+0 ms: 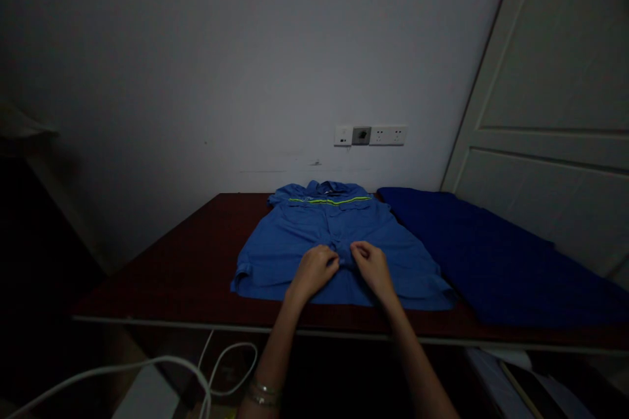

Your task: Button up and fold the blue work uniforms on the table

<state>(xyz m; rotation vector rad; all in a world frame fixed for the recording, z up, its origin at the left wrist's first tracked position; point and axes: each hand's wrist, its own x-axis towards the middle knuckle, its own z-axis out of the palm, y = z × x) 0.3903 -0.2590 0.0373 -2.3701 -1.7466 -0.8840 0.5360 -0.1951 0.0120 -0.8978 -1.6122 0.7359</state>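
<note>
A: What do the hands have hold of in the head view?

B: The left hand [313, 272] and the right hand [373, 268] are both on a blue workwear garment [314, 230], which lies in the middle of a dark red table [147, 291]. Its collar points to the far side, and a yellow-green reflective stripe [329, 200] runs across the chest.

A: Are the hands spread or gripping?

B: Gripping. They sit just beside each other, fingers curled down, and seem to pinch a small ridge of cloth at the garment's near middle. The light is too dim to tell how much cloth each one holds.

A: How far along does the garment look?

B: It lies flat and fairly smooth, and its near part may be doubled over, though I can't be sure. It is not a compact stack: it spreads wide across the table.

A: What's around it?

B: A navy cloth [486, 255] lies just to the right, unfolded by the look of it. A wall socket panel [371, 135] sits beyond the table, and a white cable [147, 366] loops below the near left edge.
</note>
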